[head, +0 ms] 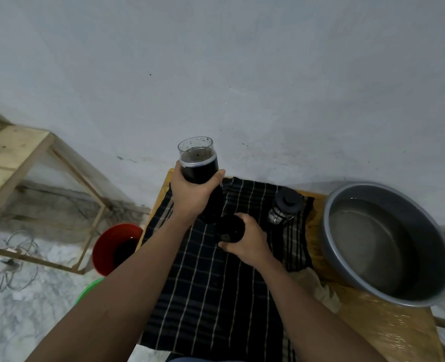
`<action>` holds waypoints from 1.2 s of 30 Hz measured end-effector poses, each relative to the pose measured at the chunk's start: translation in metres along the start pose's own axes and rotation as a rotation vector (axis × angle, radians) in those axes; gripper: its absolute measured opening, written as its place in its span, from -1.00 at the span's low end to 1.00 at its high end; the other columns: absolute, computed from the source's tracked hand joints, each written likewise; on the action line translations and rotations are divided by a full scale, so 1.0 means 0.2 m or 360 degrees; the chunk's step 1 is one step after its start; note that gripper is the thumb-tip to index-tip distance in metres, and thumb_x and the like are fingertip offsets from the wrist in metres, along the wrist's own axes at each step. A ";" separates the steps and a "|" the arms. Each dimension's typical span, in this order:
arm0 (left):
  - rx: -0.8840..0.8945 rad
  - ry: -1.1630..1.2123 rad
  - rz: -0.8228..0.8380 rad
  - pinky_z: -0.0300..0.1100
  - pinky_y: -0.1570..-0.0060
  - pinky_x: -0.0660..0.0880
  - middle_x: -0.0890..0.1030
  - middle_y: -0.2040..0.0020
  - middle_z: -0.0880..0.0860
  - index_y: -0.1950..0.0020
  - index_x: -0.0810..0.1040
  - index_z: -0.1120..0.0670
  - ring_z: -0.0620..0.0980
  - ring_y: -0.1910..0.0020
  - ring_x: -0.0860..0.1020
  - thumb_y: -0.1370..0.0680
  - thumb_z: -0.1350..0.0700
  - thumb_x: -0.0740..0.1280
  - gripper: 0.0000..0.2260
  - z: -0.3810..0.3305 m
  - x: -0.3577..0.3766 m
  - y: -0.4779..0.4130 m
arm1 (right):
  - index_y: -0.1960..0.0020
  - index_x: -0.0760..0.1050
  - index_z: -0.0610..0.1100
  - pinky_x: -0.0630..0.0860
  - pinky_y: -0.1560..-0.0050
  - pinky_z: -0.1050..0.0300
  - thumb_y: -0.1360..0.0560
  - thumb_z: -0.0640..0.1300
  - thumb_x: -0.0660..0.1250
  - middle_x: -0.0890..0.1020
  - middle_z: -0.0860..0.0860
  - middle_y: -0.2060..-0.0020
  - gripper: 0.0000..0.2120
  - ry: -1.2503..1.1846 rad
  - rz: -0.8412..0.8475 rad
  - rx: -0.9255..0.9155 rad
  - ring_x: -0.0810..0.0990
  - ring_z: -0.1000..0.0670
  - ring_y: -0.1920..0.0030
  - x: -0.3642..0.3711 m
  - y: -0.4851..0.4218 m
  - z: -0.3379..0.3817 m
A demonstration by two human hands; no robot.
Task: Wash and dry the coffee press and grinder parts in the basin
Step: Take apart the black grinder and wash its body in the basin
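My left hand point(190, 193) grips a tall black grinder point(200, 168) with a clear cup on top, holding it upright above the dark striped cloth point(216, 296). My right hand point(244, 240) grips a round black part point(229, 228) just below the grinder's lower end; whether the two pieces touch is hidden by my hands. The coffee press point(284, 206), glass with a black lid, stands on the cloth to the right. A grey metal basin point(388, 244) holding water sits at the right of the wooden table point(388, 333).
A red bucket point(103, 246) with dark liquid stands on the floor at the left, a green rim point(88, 291) below it. A wooden frame point(33, 163) and cables point(15, 252) lie further left. A beige rag point(320, 288) lies beside the basin. A wall rises close behind.
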State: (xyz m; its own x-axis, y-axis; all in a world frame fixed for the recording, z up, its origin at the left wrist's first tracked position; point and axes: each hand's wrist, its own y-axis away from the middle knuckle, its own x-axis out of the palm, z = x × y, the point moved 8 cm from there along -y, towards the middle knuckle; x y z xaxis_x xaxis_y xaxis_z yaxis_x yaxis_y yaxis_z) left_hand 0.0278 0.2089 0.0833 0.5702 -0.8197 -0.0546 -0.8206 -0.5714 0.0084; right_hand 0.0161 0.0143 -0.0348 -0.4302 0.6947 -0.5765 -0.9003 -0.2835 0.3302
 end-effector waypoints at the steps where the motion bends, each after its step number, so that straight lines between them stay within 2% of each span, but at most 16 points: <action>1: -0.0002 0.0006 -0.0009 -0.13 -0.09 0.63 0.65 -0.14 -0.03 -0.26 0.51 -0.01 -0.12 -0.09 0.64 -0.34 0.06 0.65 -0.45 0.01 0.00 0.00 | -0.37 0.37 0.09 0.34 -0.43 -0.16 -0.22 0.15 0.62 0.43 0.15 -0.19 -0.21 0.0018 -0.0003 -0.0008 0.43 0.07 -0.21 0.00 0.00 0.00; 5: -0.0007 0.0022 -0.0020 -0.13 -0.10 0.62 0.65 -0.15 -0.03 -0.27 0.51 0.00 -0.11 -0.11 0.64 -0.34 0.06 0.65 -0.43 0.02 -0.01 -0.01 | -0.38 0.37 0.05 0.45 -0.36 -0.15 -0.22 0.12 0.64 0.45 0.09 -0.26 -0.18 0.0022 0.0026 -0.0010 0.48 0.00 -0.27 0.01 -0.01 -0.02; 8: -0.0029 0.0029 -0.0017 -0.15 -0.08 0.62 0.65 -0.14 -0.02 -0.28 0.52 0.03 -0.11 -0.11 0.64 -0.34 0.06 0.66 -0.43 0.03 0.00 -0.02 | -0.46 0.32 0.01 0.46 -0.37 -0.10 -0.24 0.12 0.65 0.43 0.04 -0.36 -0.11 0.0073 0.0071 0.0024 0.46 -0.07 -0.35 0.02 -0.01 -0.05; 10: -0.0056 0.0044 -0.0010 -0.20 -0.04 0.62 0.66 -0.13 -0.04 -0.27 0.52 0.02 -0.14 -0.08 0.65 -0.34 0.07 0.65 -0.44 0.03 0.01 -0.01 | -0.55 0.20 0.04 0.39 -0.43 -0.15 -0.17 0.25 0.65 0.36 0.04 -0.46 0.09 0.0086 0.0142 0.0070 0.38 -0.11 -0.45 0.04 0.00 -0.07; 12: -0.0103 0.0089 0.0017 -0.24 0.02 0.63 0.67 -0.09 -0.04 -0.26 0.53 0.03 -0.16 -0.03 0.66 -0.35 0.09 0.65 -0.47 0.03 0.03 -0.01 | -0.61 0.05 0.13 0.32 -0.47 -0.23 0.00 0.48 0.58 0.27 0.08 -0.54 0.33 0.0044 0.0146 0.0121 0.26 -0.11 -0.51 0.01 0.02 -0.07; 14: -0.0179 0.0122 0.0119 -0.24 0.08 0.63 0.69 -0.05 -0.03 -0.22 0.56 0.02 -0.14 0.01 0.68 -0.38 0.10 0.63 -0.54 0.03 0.05 -0.02 | -0.61 0.05 0.18 0.31 -0.48 -0.19 0.08 0.57 0.52 0.29 0.11 -0.52 0.38 -0.0081 0.0048 0.0067 0.25 -0.02 -0.50 -0.07 0.04 0.01; 16: -0.0275 0.0177 0.0291 -0.14 0.07 0.65 0.71 -0.01 0.02 -0.16 0.60 0.04 -0.03 0.01 0.70 -0.38 0.10 0.62 -0.60 0.03 0.10 -0.02 | -0.56 0.21 0.12 0.40 -0.43 -0.07 0.03 0.46 0.60 0.42 0.11 -0.43 0.26 -0.0337 0.0097 -0.0053 0.39 0.09 -0.41 -0.13 0.04 0.14; 17: -0.0336 0.0223 0.0373 -0.06 0.04 0.66 0.72 0.00 0.06 -0.15 0.61 0.07 0.06 -0.01 0.70 -0.35 0.08 0.63 -0.58 0.04 0.13 0.00 | -0.50 0.32 0.08 0.47 -0.38 -0.05 -0.03 0.33 0.67 0.53 0.10 -0.35 0.13 -0.0476 0.0211 -0.0120 0.50 0.11 -0.34 -0.15 0.04 0.21; 19: -0.0451 0.0336 0.0531 0.06 -0.02 0.65 0.71 0.00 0.15 -0.15 0.61 0.14 0.18 -0.01 0.69 -0.27 0.00 0.62 -0.48 0.04 0.19 0.03 | -0.33 0.51 0.01 0.55 -0.28 -0.03 -0.17 0.02 0.72 0.67 0.04 -0.18 -0.22 -0.0691 0.0471 -0.0185 0.64 0.05 -0.19 -0.14 0.03 0.31; 20: -0.0489 0.0399 0.0612 0.07 0.00 0.65 0.69 0.01 0.18 -0.17 0.60 0.18 0.20 0.01 0.68 -0.25 -0.02 0.61 -0.44 0.03 0.22 0.06 | -0.26 0.55 -0.04 0.57 -0.21 -0.03 -0.19 -0.08 0.70 0.70 -0.01 -0.12 -0.32 -0.0846 0.0570 -0.0168 0.67 -0.01 -0.13 -0.14 0.04 0.33; 23: -0.0554 0.0535 0.0823 0.04 0.05 0.64 0.63 -0.01 0.28 -0.26 0.53 0.32 0.20 0.06 0.65 -0.30 -0.01 0.55 -0.35 -0.01 0.30 0.12 | -0.27 0.54 -0.24 0.62 -0.14 -0.14 -0.18 -0.13 0.71 0.67 -0.20 -0.06 -0.28 -0.1362 0.0887 0.0032 0.66 -0.20 -0.07 -0.11 0.08 0.33; 25: -0.0559 0.0551 0.0892 0.04 0.07 0.64 0.61 0.00 0.29 -0.27 0.51 0.35 0.20 0.09 0.64 -0.32 0.00 0.54 -0.35 -0.03 0.33 0.14 | -0.23 0.56 -0.28 0.65 -0.10 -0.13 -0.20 -0.21 0.69 0.65 -0.22 -0.01 -0.35 -0.1397 0.0990 0.0054 0.66 -0.19 -0.04 -0.11 0.11 0.32; 27: -0.0542 0.0529 0.0869 0.06 0.04 0.64 0.63 0.00 0.28 -0.25 0.53 0.31 0.21 0.07 0.64 -0.31 0.00 0.55 -0.38 -0.03 0.35 0.15 | -0.14 0.58 -0.29 0.68 -0.02 -0.08 -0.24 -0.35 0.63 0.64 -0.20 0.08 -0.50 -0.1347 0.0919 0.0034 0.67 -0.14 0.05 -0.13 0.11 0.31; 29: -0.0496 0.0501 0.0786 0.12 0.00 0.63 0.64 0.01 0.25 -0.20 0.56 0.25 0.23 0.05 0.64 -0.29 0.00 0.57 -0.43 -0.03 0.35 0.15 | -0.14 0.58 -0.31 0.67 0.02 -0.08 -0.29 -0.42 0.56 0.64 -0.17 0.12 -0.57 -0.1294 0.0737 0.0014 0.66 -0.11 0.10 -0.15 0.10 0.29; 33: -0.0386 0.0420 0.0619 0.15 -0.01 0.64 0.67 0.07 0.18 -0.10 0.60 0.17 0.19 0.07 0.67 -0.25 0.03 0.61 -0.51 -0.06 0.35 0.14 | -0.14 0.57 -0.30 0.63 0.06 -0.06 -0.30 -0.42 0.59 0.68 -0.17 0.11 -0.55 -0.1136 0.0377 -0.0040 0.68 -0.16 0.10 -0.19 0.08 0.25; 36: -0.0302 0.0291 0.0429 -0.02 0.09 0.66 0.70 0.07 0.11 -0.07 0.61 0.11 0.06 0.09 0.70 -0.36 0.16 0.63 -0.65 -0.09 0.33 0.14 | -0.20 0.55 -0.19 0.62 0.05 0.11 -0.25 -0.32 0.65 0.72 -0.03 0.05 -0.44 -0.0832 0.0040 -0.0071 0.71 0.02 0.05 -0.24 0.07 0.24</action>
State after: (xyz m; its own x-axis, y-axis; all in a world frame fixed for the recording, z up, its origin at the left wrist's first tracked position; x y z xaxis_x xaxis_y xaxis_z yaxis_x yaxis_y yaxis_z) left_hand 0.0433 0.1389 0.0983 0.3460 -0.9256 0.1538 -0.9304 -0.3172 0.1839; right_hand 0.0280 0.0094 0.0341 -0.3718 0.9212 -0.1148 -0.8969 -0.3245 0.3005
